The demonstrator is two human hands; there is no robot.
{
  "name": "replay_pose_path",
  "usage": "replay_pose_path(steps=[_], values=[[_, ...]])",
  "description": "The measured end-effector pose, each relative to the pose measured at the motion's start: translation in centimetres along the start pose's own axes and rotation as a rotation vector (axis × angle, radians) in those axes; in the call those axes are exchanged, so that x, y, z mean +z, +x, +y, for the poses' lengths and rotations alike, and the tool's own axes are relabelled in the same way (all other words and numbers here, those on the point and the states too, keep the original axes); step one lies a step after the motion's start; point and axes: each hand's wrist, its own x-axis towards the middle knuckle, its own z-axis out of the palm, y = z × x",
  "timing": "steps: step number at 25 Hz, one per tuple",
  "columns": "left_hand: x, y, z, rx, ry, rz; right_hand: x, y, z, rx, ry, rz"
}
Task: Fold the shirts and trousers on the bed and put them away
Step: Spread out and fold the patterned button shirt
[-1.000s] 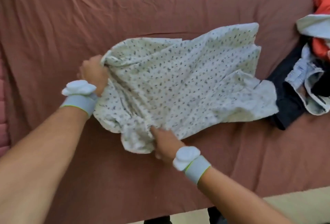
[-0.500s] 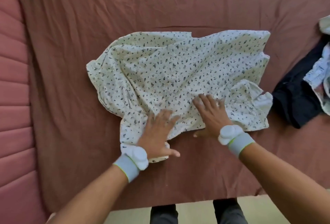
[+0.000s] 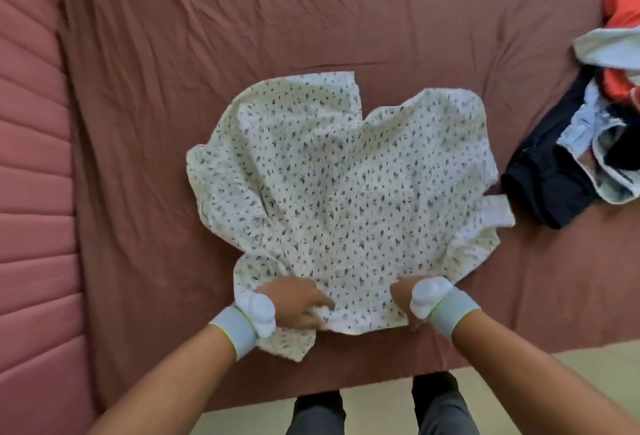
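Rumpled brown bedsheet [image 3: 311, 18] underlies the printed shirt [image 3: 339, 185]; your left hand [image 3: 294, 303] and right hand [image 3: 405, 296] pinch its near hem, so spread it flat next.

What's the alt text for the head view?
Both hands, left and right, grip the near edge of a crumpled white dotted shirt on a brown bedsheet. A pile of unfolded clothes lies at the right.
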Motion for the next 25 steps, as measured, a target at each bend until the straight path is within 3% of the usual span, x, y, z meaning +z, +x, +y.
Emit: replay_pose_path(steps=[1, 2, 5, 8, 10, 12, 15, 16, 17, 20, 21, 22, 23, 25], values=[[-1.3, -0.4, -0.3, -0.055, -0.073, 0.092, -0.8, -0.3, 0.3, -0.008, 0.038, 0.045], [-3.0, -0.4, -1.1, -0.127, -0.162, 0.241, -2.3, -0.9, 0.9, -0.035, 0.136, 0.196], [-9.0, -0.1, -6.3, -0.406, -0.422, 0.716, -8.3, -1.8, 4.1, -0.066, 0.467, 0.769], [-14.2, 0.5, -11.3, -0.587, -0.519, 1.075, -13.9, -1.2, 7.4, -0.035, 0.562, 1.053], [-16.7, 1.1, -14.2, -0.689, -0.563, 1.095, -17.1, 0.1, 9.3, -0.029, 0.553, 1.172], [-18.3, 1.7, -16.8, -0.779, -0.715, 0.994, -19.7, 0.8, 10.8, -0.042, 0.553, 1.261], [-18.2, 3.0, -19.3, -0.701, -0.989, 0.902, -21.3, 1.4, 10.7, -0.039, 0.516, 1.104], [-17.8, 3.4, -19.7, -0.67, -1.038, 0.956, -21.4, 1.0, 10.5, -0.018, 0.537, 1.09], [-17.9, 3.3, -20.1, -0.645, -1.045, 1.065, -21.9, 0.5, 10.3, -0.022, 0.578, 1.181], [-21.0, 1.6, -20.4, -0.513, -0.844, 1.541, -26.1, -1.2, 11.2, -0.088, 0.771, 1.645], [-22.2, 0.8, -19.8, -0.418, -0.805, 1.625, -27.8, -2.0, 11.2, -0.096, 0.793, 1.738], [-23.0, 0.4, -19.1, -0.34, -0.804, 1.615, -29.1, -2.3, 10.8, -0.109, 0.801, 1.734], [-22.8, 0.5, -18.5, -0.316, -0.804, 1.505, -29.5, -2.4, 10.0, -0.091, 0.769, 1.647], [-19.2, 1.3, -16.7, -0.466, -0.707, 1.187, -27.3, -0.9, 7.8, -0.011, 0.606, 1.387]])
